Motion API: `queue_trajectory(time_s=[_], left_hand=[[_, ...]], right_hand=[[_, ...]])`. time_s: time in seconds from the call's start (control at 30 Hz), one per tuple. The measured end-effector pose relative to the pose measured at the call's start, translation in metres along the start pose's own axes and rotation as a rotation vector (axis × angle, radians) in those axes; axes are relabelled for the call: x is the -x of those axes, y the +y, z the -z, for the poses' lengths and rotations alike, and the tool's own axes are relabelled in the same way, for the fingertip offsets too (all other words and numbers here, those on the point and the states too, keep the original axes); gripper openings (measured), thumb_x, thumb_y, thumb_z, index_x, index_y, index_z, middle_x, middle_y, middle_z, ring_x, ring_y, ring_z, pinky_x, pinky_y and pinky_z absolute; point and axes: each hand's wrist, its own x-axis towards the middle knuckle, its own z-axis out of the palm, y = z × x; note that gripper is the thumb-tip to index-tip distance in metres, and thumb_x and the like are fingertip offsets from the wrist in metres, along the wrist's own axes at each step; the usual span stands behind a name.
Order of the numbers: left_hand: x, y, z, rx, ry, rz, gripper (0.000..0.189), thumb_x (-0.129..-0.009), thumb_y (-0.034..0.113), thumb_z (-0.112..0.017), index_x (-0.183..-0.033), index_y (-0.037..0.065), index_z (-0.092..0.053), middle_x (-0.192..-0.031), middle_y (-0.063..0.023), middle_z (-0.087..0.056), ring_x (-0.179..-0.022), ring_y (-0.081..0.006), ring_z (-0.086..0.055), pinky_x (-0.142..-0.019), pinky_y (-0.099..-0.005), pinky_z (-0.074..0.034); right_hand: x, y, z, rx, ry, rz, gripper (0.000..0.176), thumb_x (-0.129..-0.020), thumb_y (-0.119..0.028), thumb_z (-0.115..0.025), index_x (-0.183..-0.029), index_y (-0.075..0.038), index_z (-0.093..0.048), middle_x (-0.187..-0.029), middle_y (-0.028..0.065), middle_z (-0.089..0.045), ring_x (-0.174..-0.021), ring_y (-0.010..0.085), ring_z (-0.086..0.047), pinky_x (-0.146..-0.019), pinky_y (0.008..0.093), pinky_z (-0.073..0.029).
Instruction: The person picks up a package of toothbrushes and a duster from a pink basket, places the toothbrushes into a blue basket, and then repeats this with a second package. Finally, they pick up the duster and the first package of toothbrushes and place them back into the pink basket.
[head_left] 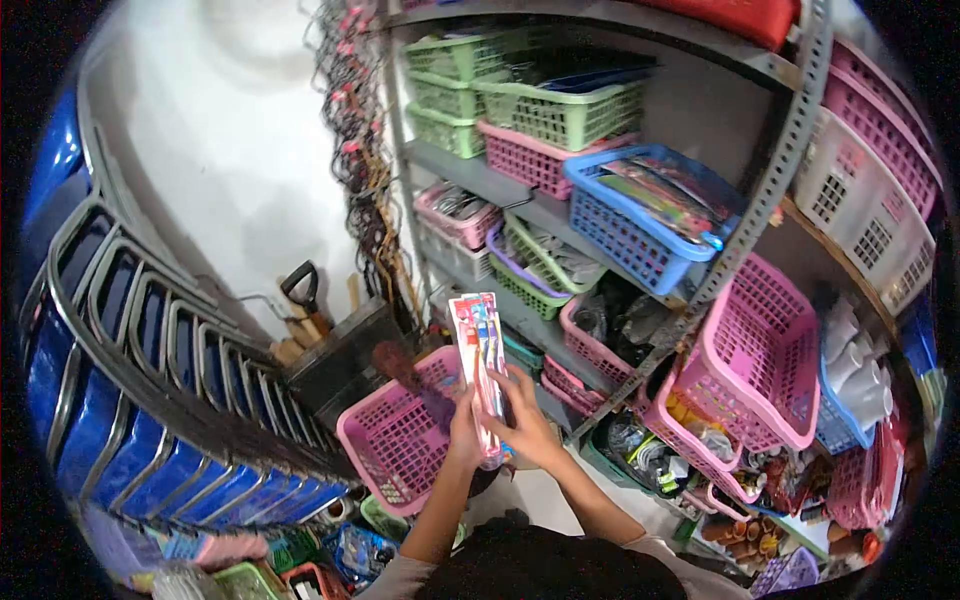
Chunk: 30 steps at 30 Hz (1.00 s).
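A long blister pack of toothbrushes (478, 345), with red, white and blue parts, stands nearly upright in front of me at the centre of the view. My left hand (465, 425) grips its lower left edge. My right hand (525, 420) holds it from the right, with fingers bent across its front. Just behind and left of the pack sits a pink basket (385, 450) with a dark reddish bundle leaning in it.
Stacked blue chairs (130, 400) with metal frames fill the left. Metal shelves (545, 205) at the right hold green, pink and blue baskets (625, 235). A large pink basket (760, 350) juts out at the right. More goods lie along the bottom left.
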Motion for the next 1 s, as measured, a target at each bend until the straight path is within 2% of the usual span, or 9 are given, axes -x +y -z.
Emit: queue_trajectory(time_s=[0.1,0.2,0.27,0.37,0.5,0.63,0.83,0.93,1.0], left_hand=[[-0.014,-0.023,-0.038,-0.098,-0.213,-0.054,0.049,-0.094,0.035,-0.033,-0.134,0.007,-0.03,-0.126,-0.0085,-0.045,-0.114,-0.0202,-0.046,-0.098,-0.0339,-0.034],[-0.025,-0.05,-0.064,-0.061,-0.342,-0.002,0.06,-0.094,0.048,-0.022,-0.137,0.007,-0.025,-0.134,-0.0085,-0.038,-0.122,-0.0227,-0.039,-0.102,-0.0368,-0.03],[-0.021,-0.055,-0.093,-0.263,-0.502,-0.074,0.062,-0.095,0.046,-0.019,-0.143,0.011,-0.002,-0.145,-0.0083,-0.017,-0.132,-0.022,-0.021,-0.107,-0.0347,-0.019],[-0.027,-0.06,-0.12,-0.443,-0.729,-0.147,0.066,-0.095,0.047,-0.02,-0.143,0.008,0.002,-0.148,-0.008,-0.005,-0.135,-0.0203,-0.011,-0.109,-0.0326,-0.01],[-0.043,-0.06,-0.14,-0.892,-0.94,-0.431,0.066,-0.093,0.052,-0.018,-0.141,0.006,-0.017,-0.145,-0.0116,-0.015,-0.135,-0.0246,-0.011,-0.108,-0.0369,-0.012],[-0.058,-0.04,-0.181,-1.069,-1.081,-0.611,0.062,-0.093,0.05,-0.027,-0.131,0.003,-0.037,-0.132,-0.0158,-0.037,-0.123,-0.0298,-0.035,-0.103,-0.0376,-0.024],[-0.121,-0.043,-0.241,-1.318,-0.874,-1.09,0.036,-0.09,0.027,-0.045,-0.119,0.004,-0.046,-0.118,-0.0124,-0.048,-0.112,-0.0297,-0.043,-0.097,-0.0386,-0.03],[-0.152,-0.059,-0.256,-1.485,-0.736,-1.353,0.036,-0.083,0.026,-0.056,-0.112,0.007,-0.048,-0.115,-0.0104,-0.049,-0.112,-0.0275,-0.043,-0.099,-0.0432,-0.027],[-0.156,-0.062,-0.264,-1.589,-0.7,-1.393,0.038,-0.081,0.03,-0.059,-0.109,0.006,-0.051,-0.11,-0.0089,-0.053,-0.11,-0.0279,-0.045,-0.105,-0.0441,-0.021]], right_hand=[[0.007,0.0,0.025,0.031,0.139,0.022,0.068,-0.075,-0.026,-0.068,-0.131,-0.006,-0.035,-0.136,0.0209,-0.026,-0.127,0.0363,-0.028,-0.102,0.0409,-0.028],[0.011,0.01,0.054,0.045,0.267,0.063,0.07,-0.076,-0.028,-0.067,-0.133,-0.007,-0.032,-0.135,0.0214,-0.028,-0.124,0.0382,-0.031,-0.102,0.0414,-0.029],[0.014,0.017,0.074,-0.036,0.347,0.09,0.071,-0.074,-0.024,-0.069,-0.132,-0.004,-0.033,-0.135,0.0189,-0.031,-0.125,0.0346,-0.032,-0.101,0.0393,-0.029],[0.025,0.01,0.103,-0.341,0.391,0.0,0.066,-0.077,-0.008,-0.065,-0.134,-0.003,-0.032,-0.136,0.0115,-0.034,-0.125,0.0212,-0.033,-0.103,0.0325,-0.025],[0.039,-0.008,0.14,-0.516,0.492,-0.018,0.065,-0.077,-0.001,-0.062,-0.135,-0.004,-0.032,-0.132,0.011,-0.04,-0.119,0.0179,-0.039,-0.097,0.0305,-0.033],[0.058,-0.014,0.162,-0.576,0.637,-0.06,0.064,-0.077,-0.008,-0.064,-0.132,0.002,-0.034,-0.127,0.011,-0.045,-0.118,0.0181,-0.04,-0.1,0.029,-0.027],[0.087,-0.015,0.18,-0.639,0.73,-0.076,0.062,-0.077,-0.006,-0.062,-0.132,0.003,-0.035,-0.127,0.0101,-0.045,-0.118,0.0174,-0.04,-0.1,0.0279,-0.027],[0.101,-0.014,0.186,-0.703,0.76,-0.065,0.062,-0.077,-0.007,-0.061,-0.132,0.003,-0.035,-0.128,0.01,-0.044,-0.118,0.0169,-0.041,-0.1,0.0277,-0.027],[0.11,-0.014,0.19,-0.685,0.771,-0.081,0.062,-0.077,-0.007,-0.059,-0.133,0.002,-0.034,-0.129,0.0101,-0.044,-0.118,0.0165,-0.04,-0.1,0.0275,-0.027]])
